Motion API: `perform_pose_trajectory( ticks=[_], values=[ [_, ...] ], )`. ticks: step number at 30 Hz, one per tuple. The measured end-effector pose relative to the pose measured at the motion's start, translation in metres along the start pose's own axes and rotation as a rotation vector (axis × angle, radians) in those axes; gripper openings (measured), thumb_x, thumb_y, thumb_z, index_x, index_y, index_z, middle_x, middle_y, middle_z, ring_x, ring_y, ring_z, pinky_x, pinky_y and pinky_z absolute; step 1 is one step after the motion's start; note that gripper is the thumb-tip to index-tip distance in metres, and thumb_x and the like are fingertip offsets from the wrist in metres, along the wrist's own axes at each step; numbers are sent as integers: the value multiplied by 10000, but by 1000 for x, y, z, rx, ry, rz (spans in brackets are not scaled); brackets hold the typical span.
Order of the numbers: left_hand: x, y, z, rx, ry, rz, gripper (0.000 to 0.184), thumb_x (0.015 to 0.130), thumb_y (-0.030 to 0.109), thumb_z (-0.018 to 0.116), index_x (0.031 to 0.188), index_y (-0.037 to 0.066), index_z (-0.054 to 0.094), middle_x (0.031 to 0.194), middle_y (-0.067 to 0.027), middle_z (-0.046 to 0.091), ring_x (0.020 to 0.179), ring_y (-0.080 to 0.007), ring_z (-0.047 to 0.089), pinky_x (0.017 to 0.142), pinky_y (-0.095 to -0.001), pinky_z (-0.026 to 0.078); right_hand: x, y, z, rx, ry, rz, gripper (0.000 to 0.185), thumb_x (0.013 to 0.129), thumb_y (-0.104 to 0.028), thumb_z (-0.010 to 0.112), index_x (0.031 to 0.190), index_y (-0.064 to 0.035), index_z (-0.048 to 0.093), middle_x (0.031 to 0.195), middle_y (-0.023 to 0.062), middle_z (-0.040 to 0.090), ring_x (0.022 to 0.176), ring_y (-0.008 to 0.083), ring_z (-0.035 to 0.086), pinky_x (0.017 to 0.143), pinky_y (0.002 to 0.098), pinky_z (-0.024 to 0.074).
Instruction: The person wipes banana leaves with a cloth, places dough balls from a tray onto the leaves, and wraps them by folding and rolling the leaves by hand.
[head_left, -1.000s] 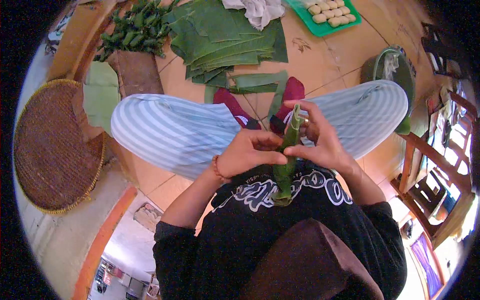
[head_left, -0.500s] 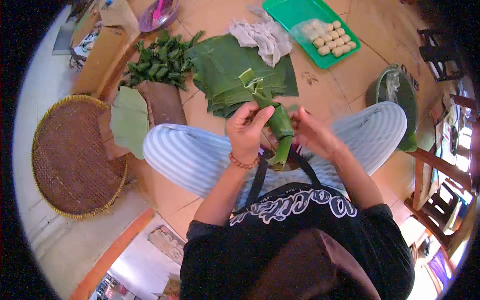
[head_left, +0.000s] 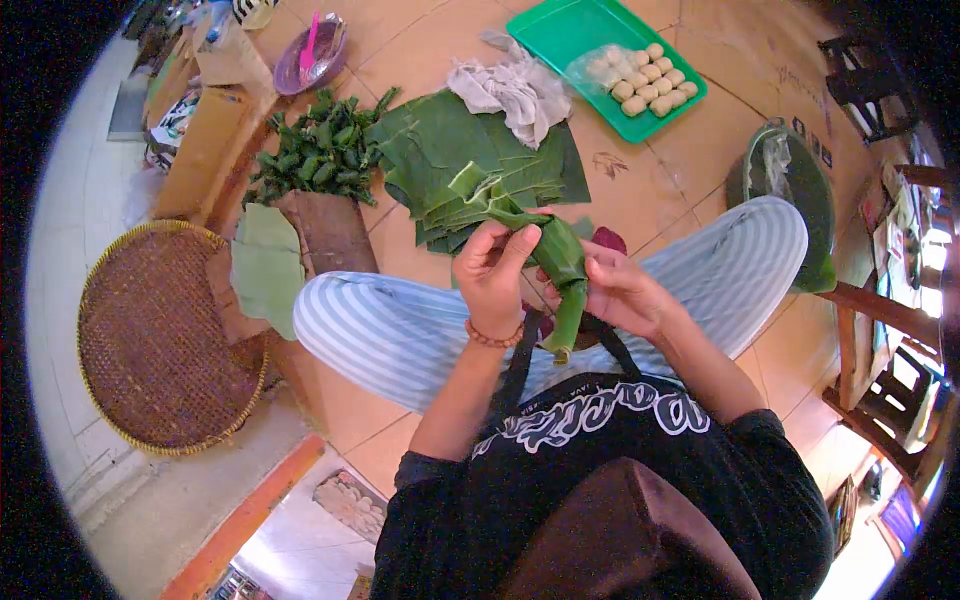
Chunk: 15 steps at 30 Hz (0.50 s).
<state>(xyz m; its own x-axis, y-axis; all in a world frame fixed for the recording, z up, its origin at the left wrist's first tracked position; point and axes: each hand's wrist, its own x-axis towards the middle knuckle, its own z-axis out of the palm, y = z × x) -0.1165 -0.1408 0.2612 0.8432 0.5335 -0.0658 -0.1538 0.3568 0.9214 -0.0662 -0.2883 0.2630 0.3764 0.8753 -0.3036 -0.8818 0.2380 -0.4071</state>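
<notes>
Between my two hands, above my lap, is a banana leaf parcel (head_left: 562, 250) with its upper end twisted and fanned out and its lower end folded down as a tail. My left hand (head_left: 493, 278) pinches it near the upper twist, thumb in front. My right hand (head_left: 625, 292) holds its lower right side, with the fingers partly hidden behind the leaf. What lies inside the parcel is hidden. Just beyond is a stack of flat cut leaves (head_left: 430, 145), with a crumpled whitish cloth (head_left: 520, 95) on its far edge.
A green tray (head_left: 550, 25) bears several pale balls (head_left: 655, 85) and a plastic bag. Small green leaf bundles (head_left: 320, 150) lie in a heap at left. Around are a round woven tray (head_left: 170, 340), a purple bowl (head_left: 290, 75), a cardboard box (head_left: 200, 150) and a green bucket (head_left: 810, 180).
My right hand, blurred and apart from the parcel before, has come in to grip its lower side. The left hand keeps its hold. The whole view has shifted slightly.
</notes>
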Motion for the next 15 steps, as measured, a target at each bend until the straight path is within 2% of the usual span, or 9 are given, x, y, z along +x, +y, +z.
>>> perform_pose_trajectory(
  ticks=[4,7,10,13,15],
  values=[
    [-3,6,0,-25,21,-141,109,791,-38,577,896,-53,601,927,-131,644,786,-129,601,718,-239,478,1,6,-12,76,-61,-14,513,845,-220,571,1269,-18,365,1168,105,526,1019,243,550,909,378,435],
    [-2,-3,-2,-146,46,-137,120,798,-33,565,912,-42,599,915,-122,647,769,-133,606,700,-236,483,2,3,-7,119,-2,1,483,845,-209,571,1256,-30,391,1160,101,532,1013,239,553,908,378,433],
    [1,-16,-15,-176,-38,-152,215,822,59,553,1023,-18,543,972,-139,610,894,-255,594,805,-355,485,8,-10,17,275,29,52,455,846,-203,573,1241,-40,419,1157,91,534,1004,228,555,879,372,448],
    [11,-16,-20,-390,-144,-61,123,828,9,527,938,-19,576,953,-157,615,908,-263,590,871,-399,452,24,3,-2,51,67,42,443,862,-246,549,1247,-64,426,1154,75,534,987,208,559,853,369,454],
    [13,-18,-28,-446,-171,-89,116,833,20,523,930,-20,572,963,-168,604,953,-292,570,915,-441,415,28,10,-2,25,62,-1,426,872,-263,531,1241,-73,436,1138,69,541,965,197,565,826,363,464]
  ],
)
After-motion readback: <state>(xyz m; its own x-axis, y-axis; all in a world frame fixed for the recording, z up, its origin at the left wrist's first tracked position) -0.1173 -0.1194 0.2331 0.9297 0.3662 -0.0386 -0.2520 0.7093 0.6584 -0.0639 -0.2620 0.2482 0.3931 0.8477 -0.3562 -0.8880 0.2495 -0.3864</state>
